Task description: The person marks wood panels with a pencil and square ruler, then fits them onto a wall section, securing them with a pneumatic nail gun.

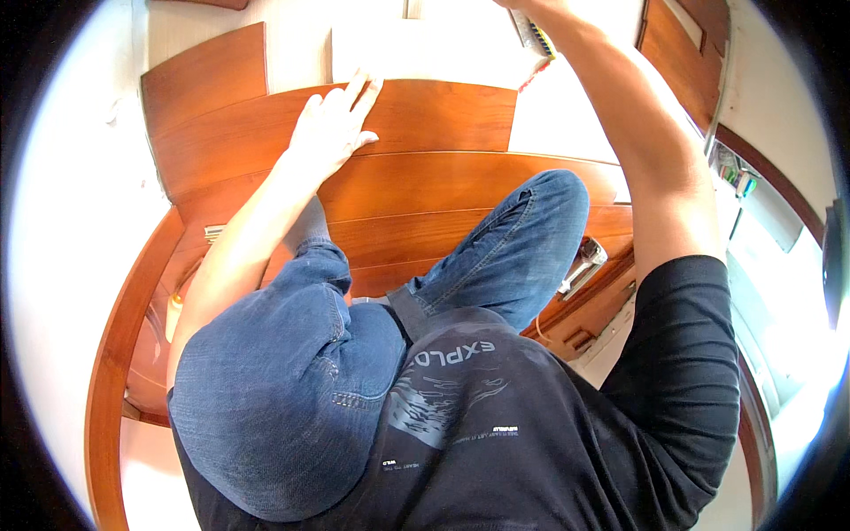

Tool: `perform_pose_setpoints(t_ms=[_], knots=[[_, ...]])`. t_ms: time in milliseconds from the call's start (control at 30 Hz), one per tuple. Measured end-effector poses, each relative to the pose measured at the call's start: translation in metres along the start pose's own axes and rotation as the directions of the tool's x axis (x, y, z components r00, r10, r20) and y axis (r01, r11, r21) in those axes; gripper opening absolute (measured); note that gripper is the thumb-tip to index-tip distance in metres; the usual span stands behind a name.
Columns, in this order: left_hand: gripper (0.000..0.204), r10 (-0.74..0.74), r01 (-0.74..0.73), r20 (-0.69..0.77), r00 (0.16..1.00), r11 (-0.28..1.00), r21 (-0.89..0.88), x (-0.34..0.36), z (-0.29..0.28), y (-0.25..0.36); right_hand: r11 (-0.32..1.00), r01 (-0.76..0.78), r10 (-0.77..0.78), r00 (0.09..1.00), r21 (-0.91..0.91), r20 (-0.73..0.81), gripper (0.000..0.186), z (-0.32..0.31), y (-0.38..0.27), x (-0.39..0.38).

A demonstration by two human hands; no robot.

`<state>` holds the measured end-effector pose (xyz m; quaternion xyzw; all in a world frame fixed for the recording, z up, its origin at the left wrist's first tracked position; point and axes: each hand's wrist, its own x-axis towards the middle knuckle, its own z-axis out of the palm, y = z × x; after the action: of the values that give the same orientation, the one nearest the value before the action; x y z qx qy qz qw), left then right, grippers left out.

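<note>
Head view, looking straight down a wooden stair. The person is sitting or crouching on the steps, both knees in blue jeans (292,389) filling the lower middle, dark printed T-shirt (496,425) below them.

Left hand (332,128): lying flat, palm down, on a reddish-brown wooden step (434,115). Fingers are extended and held close together, thumb slightly apart, fingertips reaching the far edge of the step where it is meeting a white panel (425,53). Nothing is pinched in it.

Right hand (522,4): reaching up and forward, forearm running from the right sleeve to the top edge of the frame. The hand itself is mostly cut off by the frame, so I cannot tell how its fingers are set. A thin striped object (536,35), possibly a tool or strip, is sitting just beside the wrist at the top of the white panel; whether the hand is gripping it is not clear.

The step under the left hand is lying between a higher step (208,75) at upper left and lower steps (425,190) curving toward the knees. A metal latch (584,261) is showing just right of the right knee. Walls on both sides are washing out white.
</note>
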<state>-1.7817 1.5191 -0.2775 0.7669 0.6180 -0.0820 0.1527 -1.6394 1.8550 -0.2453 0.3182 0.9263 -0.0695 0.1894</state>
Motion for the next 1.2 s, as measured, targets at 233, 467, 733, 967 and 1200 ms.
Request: perform_pose_setpoints(t_ms=[233,467,733,967,1200], knots=[[0.094,-0.007,0.008,-0.066,0.998,1.0,0.011,-0.005,0.011,-0.003,0.988,0.132,-0.134,0.991,-0.076,-0.02,0.021,-0.019,0.003,-0.003],[0.094,-0.012,0.011,0.024,1.0,0.999,0.051,-0.002,0.001,-0.001,1.0,-0.012,0.012,1.0,0.001,-0.021,0.021,-0.013,0.017,-0.011],[0.094,-0.021,0.021,0.015,1.0,1.0,0.004,0.002,0.0,0.006,0.996,-0.065,0.057,0.991,0.063,0.119,0.024,-0.011,-0.01,-0.067],[0.095,-0.055,0.055,0.094,0.994,0.998,0.007,0.003,-0.007,0.012,0.776,-0.201,0.37,0.912,0.598,-0.174,0.051,0.058,0.017,-0.207],[0.093,-0.097,0.103,0.137,0.986,0.994,-0.04,-0.001,-0.014,0.015,0.691,-0.492,0.489,0.858,0.529,0.159,0.046,0.035,0.007,-0.323]])
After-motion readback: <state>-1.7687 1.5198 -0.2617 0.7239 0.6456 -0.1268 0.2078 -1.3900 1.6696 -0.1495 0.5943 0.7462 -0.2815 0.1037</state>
